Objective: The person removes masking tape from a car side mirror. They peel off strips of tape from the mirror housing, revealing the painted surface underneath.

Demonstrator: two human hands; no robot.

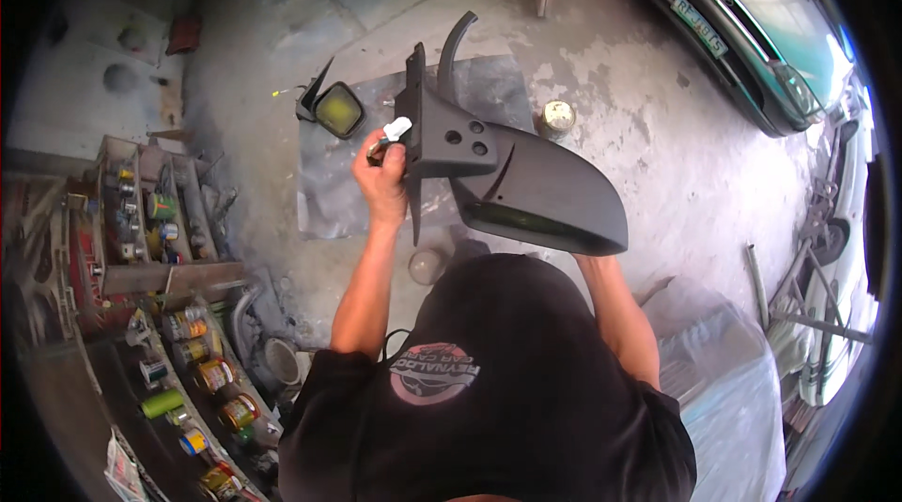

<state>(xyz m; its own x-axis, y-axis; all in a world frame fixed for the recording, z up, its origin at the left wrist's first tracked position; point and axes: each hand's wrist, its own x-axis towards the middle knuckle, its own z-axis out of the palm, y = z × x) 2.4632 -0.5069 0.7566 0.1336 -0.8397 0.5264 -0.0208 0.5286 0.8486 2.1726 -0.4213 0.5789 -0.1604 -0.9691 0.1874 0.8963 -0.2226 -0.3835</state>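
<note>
A large dark grey car side mirror [550,183] is held up in front of me, its bracket on the left and its rounded housing on the right. A curved arm rises from the bracket's top. My left hand [383,175] is closed beside the bracket, thumb and fingers pinching a small white piece [398,128] whose exact kind I cannot make out. My right hand [592,264] reaches under the housing's right end and bears it from below; its fingers are hidden. Beyond the left hand, a second side mirror [338,109] with a yellowish face lies on the floor sheet.
A dark sheet [324,201] covers part of the worn concrete floor. Right of it stands a round can [557,117]. Shelves [174,278] with several paint cans line the left. A green car [752,32] is at upper right; plastic sheeting [719,389] drapes something at lower right.
</note>
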